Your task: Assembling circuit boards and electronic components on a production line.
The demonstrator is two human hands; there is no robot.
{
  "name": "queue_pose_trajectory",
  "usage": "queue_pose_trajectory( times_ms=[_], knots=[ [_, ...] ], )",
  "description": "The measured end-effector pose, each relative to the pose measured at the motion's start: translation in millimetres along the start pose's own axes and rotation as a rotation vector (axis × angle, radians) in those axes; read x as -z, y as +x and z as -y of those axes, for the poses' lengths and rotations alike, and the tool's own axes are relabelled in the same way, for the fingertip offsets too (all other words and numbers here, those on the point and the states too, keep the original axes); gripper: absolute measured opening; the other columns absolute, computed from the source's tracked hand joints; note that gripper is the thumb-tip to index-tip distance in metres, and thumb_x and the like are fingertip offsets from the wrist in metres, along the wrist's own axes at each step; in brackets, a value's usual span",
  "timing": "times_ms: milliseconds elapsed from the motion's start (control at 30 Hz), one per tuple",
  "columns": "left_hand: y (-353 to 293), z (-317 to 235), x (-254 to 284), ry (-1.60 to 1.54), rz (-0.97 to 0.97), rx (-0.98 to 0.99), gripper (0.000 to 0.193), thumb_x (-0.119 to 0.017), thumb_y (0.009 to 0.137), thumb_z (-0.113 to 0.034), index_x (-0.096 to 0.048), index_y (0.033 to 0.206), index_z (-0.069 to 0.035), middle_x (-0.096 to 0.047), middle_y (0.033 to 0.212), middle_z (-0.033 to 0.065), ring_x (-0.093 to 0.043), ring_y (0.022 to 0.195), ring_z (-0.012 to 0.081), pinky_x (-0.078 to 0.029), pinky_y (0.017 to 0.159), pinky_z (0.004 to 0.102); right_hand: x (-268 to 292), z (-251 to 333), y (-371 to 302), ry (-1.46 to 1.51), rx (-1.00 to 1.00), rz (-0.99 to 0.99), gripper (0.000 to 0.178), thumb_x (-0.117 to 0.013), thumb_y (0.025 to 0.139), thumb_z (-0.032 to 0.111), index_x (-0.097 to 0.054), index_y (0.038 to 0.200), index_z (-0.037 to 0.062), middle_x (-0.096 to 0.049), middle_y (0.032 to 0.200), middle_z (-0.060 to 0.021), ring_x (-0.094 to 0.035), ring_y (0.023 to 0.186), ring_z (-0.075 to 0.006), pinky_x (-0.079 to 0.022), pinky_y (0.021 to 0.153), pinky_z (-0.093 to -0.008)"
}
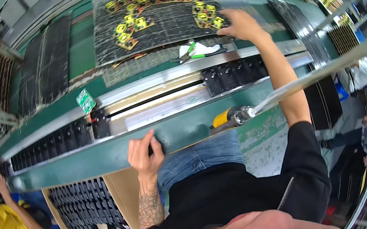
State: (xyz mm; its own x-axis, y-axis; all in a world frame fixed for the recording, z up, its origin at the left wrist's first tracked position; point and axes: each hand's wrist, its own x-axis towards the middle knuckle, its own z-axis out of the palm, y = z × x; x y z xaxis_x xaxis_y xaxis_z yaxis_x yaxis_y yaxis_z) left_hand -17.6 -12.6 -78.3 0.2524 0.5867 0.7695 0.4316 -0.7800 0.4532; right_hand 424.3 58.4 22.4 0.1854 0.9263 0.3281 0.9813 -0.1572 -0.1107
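While near yellow-topped part (217, 23), right hand (242, 24)

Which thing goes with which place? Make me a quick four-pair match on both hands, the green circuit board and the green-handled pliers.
1. Right hand
2. Left hand
3. Green circuit board
4. Green-handled pliers

A. By the crumpled white material
B. At the bench's near edge
C. Beside the yellow-topped components
D. Near the left row of black housings

Pairs: 1-C, 2-B, 3-D, 4-A
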Motion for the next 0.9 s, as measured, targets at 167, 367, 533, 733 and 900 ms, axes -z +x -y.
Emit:
queue_pose_trajectory(
  times_ms=[167, 367, 533, 733, 900],
  knots=[
    [-3, 7, 5, -0.093, 0.077, 0.110, 0.025, -0.067, 0.078, 0.009, -0.075, 0.099, -0.002, -0.060, 0.069, 0.0040, -0.044, 0.055, 0.0179, -0.041, 0.053, 0.0285, 6, 8, 18, -0.155, -0.239, 0.320, 0.058, -0.083, 0.075, 0.027, -0.066, 0.123, -0.0011, -0.075, 0.113, -0.0119, -0.072, 0.094, -0.0321, -0.055, 0.085, -0.0403],
    [37, -6, 1, -0.313, 0.054, 0.337, 0.022, -0.067, 0.083, 0.007, -0.075, 0.102, 0.000, -0.068, 0.080, 0.0074, -0.057, 0.064, 0.0160, -0.048, 0.059, 0.0249, 71, 37, -27, 0.701, -0.262, 0.200, 0.051, -0.080, 0.079, 0.016, -0.064, 0.124, -0.0024, -0.074, 0.111, -0.0175, -0.073, 0.094, -0.0285, -0.057, 0.083, -0.0376],
    [161, -49, -59, -1.023, 0.446, 0.498, 0.052, -0.073, 0.092, -0.008, -0.056, 0.140, 0.002, -0.067, 0.124, 0.0177, -0.064, 0.104, 0.0207, -0.053, 0.088, 0.0287, 57, 97, -82, 1.675, -0.167, 0.300, 0.037, -0.072, 0.085, 0.004, -0.061, 0.120, -0.0040, -0.072, 0.108, -0.0249, -0.073, 0.090, -0.0280, -0.059, 0.089, -0.0353],
    [170, -50, -100, -1.393, 0.430, 0.869, 0.037, -0.074, 0.093, -0.011, -0.064, 0.124, 0.007, -0.072, 0.109, 0.0154, -0.068, 0.093, 0.0152, -0.054, 0.085, 0.0265, 55, 101, -108, 1.876, -0.476, 0.418, 0.026, -0.067, 0.090, 0.000, -0.063, 0.115, -0.0064, -0.073, 0.104, -0.0236, -0.073, 0.083, -0.0280, -0.059, 0.088, -0.0346],
    [161, -58, -102, -1.348, 0.314, 0.851, 0.029, -0.074, 0.093, -0.008, -0.066, 0.116, 0.007, -0.074, 0.101, 0.0125, -0.068, 0.088, 0.0124, -0.055, 0.082, 0.0240, 55, 103, -111, 1.665, -0.361, 0.451, 0.015, -0.065, 0.092, -0.001, -0.068, 0.106, -0.0073, -0.073, 0.103, -0.0237, -0.073, 0.083, -0.0247, -0.059, 0.083, -0.0311]
  ],
)
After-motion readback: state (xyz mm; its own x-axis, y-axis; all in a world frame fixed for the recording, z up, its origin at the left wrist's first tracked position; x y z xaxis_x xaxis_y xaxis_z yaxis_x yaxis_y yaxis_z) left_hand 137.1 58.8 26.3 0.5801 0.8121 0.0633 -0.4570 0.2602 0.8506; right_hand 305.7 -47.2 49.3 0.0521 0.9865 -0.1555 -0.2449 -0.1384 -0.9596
